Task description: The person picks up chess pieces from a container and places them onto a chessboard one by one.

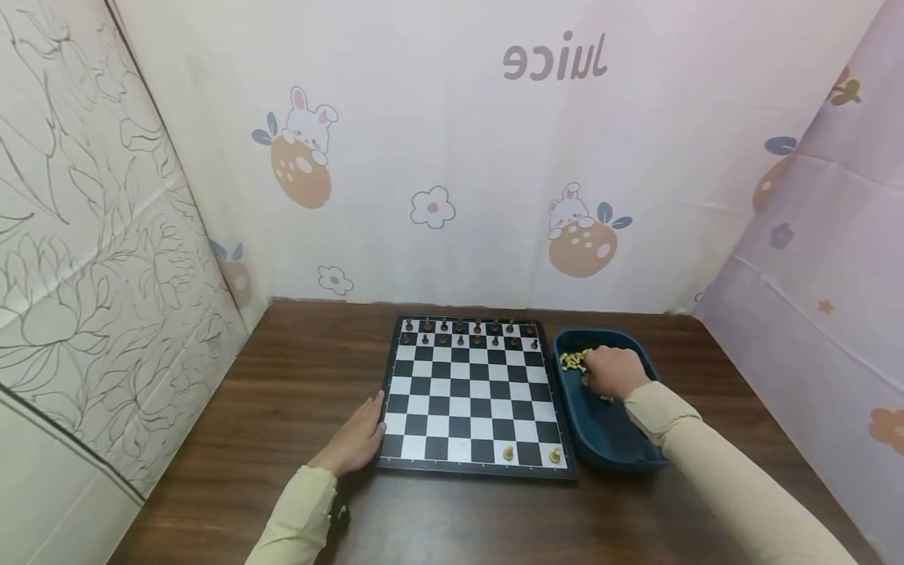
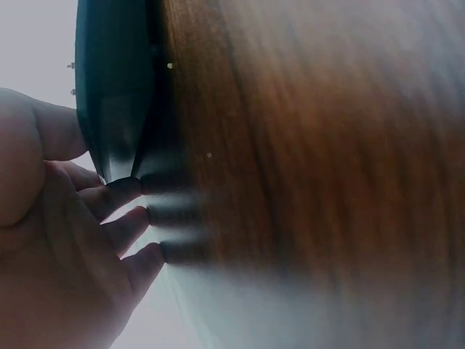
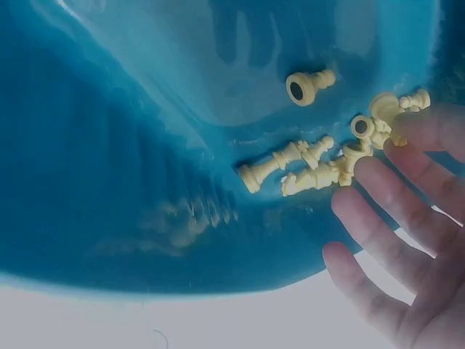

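Observation:
A black-and-white chessboard (image 1: 480, 388) lies on the table, dark chess pieces (image 1: 477, 326) lined up in two rows along its far side. Two cream pieces stand on the nearest row: one piece (image 1: 508, 453) and another in the right corner (image 1: 555, 455). My left hand (image 1: 356, 435) rests against the board's left edge, fingertips (image 2: 152, 254) down by the tabletop. Inside the blue tub (image 1: 614, 447), my right hand (image 1: 616, 373) reaches down to loose cream chess pieces (image 3: 312, 178). Its fingers (image 3: 378, 225) are spread, the index fingertip right at the pile; the thumb is hidden.
The tub stands close along the board's right side. Brown wooden tabletop (image 1: 304, 353) surrounds both. A patterned cloth wall (image 1: 438, 141) rises behind the table, with more patterned panels at left and right. A lone cream piece (image 3: 309, 86) lies apart in the tub.

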Available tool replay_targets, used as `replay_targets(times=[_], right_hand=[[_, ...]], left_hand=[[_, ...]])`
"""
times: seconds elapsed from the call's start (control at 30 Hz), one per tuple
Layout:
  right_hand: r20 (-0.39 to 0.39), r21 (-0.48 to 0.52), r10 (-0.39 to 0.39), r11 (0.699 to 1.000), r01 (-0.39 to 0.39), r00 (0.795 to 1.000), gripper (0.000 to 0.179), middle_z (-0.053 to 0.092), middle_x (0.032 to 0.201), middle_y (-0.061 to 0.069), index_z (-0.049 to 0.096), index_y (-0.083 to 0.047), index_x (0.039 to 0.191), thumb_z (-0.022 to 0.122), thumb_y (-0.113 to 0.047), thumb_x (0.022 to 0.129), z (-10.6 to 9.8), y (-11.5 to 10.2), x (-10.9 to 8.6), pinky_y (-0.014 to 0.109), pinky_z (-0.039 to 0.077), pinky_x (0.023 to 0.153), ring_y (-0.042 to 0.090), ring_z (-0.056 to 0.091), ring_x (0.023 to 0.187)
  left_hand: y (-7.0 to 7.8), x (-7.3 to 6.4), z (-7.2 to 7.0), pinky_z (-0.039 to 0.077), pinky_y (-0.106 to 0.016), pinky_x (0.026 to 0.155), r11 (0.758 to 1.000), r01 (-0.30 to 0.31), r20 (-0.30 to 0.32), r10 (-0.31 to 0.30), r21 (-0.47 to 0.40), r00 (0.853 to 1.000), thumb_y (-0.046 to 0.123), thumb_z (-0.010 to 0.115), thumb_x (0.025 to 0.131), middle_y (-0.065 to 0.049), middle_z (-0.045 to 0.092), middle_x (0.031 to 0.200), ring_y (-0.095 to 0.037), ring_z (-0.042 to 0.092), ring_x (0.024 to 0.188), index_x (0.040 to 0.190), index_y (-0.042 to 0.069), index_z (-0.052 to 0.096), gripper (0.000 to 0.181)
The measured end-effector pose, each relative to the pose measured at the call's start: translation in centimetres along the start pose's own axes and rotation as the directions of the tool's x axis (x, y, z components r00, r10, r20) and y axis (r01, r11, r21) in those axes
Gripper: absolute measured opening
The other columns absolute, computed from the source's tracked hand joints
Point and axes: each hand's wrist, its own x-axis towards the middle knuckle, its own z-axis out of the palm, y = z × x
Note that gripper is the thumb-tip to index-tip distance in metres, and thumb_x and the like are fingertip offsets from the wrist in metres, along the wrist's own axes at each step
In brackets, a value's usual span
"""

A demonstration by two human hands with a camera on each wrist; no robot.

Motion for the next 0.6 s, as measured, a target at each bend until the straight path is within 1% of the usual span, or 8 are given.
replay_targets(times=[0.17, 0.33, 0.5, 0.6], right_hand=[[-0.030, -0.004, -0.019, 1.000, 0.019, 0.999, 0.010, 0.059, 0.062, 0.002, 0.070, -0.001, 0.082, 0.071, -0.010, 0.080, -1.0, -0.3, -0.5, 0.032, 0.048, 0.044, 0.016, 0.047, 0.049], [-0.070, -0.004, -0.060, 0.998, 0.060, 0.996, 0.007, 0.060, 0.061, 0.000, 0.072, -0.003, 0.079, 0.073, -0.010, 0.080, -2.0, -0.7, -0.9, 0.032, 0.049, 0.045, 0.014, 0.048, 0.050], [-0.149, -0.086, -0.135, 0.989, 0.123, 0.979, 0.007, 0.059, 0.065, 0.001, 0.071, -0.006, 0.075, 0.076, -0.011, 0.076, -2.6, -0.9, -1.3, 0.035, 0.050, 0.049, 0.016, 0.052, 0.056], [-0.173, -0.138, -0.163, 0.981, 0.140, 0.971, 0.006, 0.057, 0.065, 0.001, 0.071, -0.007, 0.074, 0.076, -0.011, 0.075, -2.9, -1.0, -1.5, 0.037, 0.048, 0.051, 0.019, 0.051, 0.059]], left_hand=[[-0.1, 0.0, 0.0, 0.019, -0.053, 0.113, 1.000, 0.001, 0.000, -0.001, -0.002, 1.000, 0.012, 0.040, 0.100, -0.024, 0.025, 0.152, -0.039, 0.021, 0.140, 0.147, -0.008, 0.023, 0.054], [-0.2, 0.0, 0.0, 0.019, -0.053, 0.112, 1.000, 0.004, 0.000, -0.004, -0.001, 1.000, 0.012, 0.040, 0.100, -0.024, 0.025, 0.152, -0.039, 0.021, 0.140, 0.147, -0.008, 0.023, 0.054], [-0.1, 0.0, 0.0, 0.019, -0.053, 0.112, 1.000, 0.005, 0.004, -0.005, 0.002, 1.000, 0.012, 0.040, 0.100, -0.024, 0.025, 0.151, -0.040, 0.021, 0.140, 0.147, -0.008, 0.023, 0.054], [0.0, 0.0, -0.1, 0.019, -0.054, 0.112, 1.000, 0.007, 0.006, -0.007, 0.003, 1.000, 0.012, 0.040, 0.100, -0.025, 0.025, 0.151, -0.040, 0.021, 0.140, 0.147, -0.008, 0.023, 0.054]])
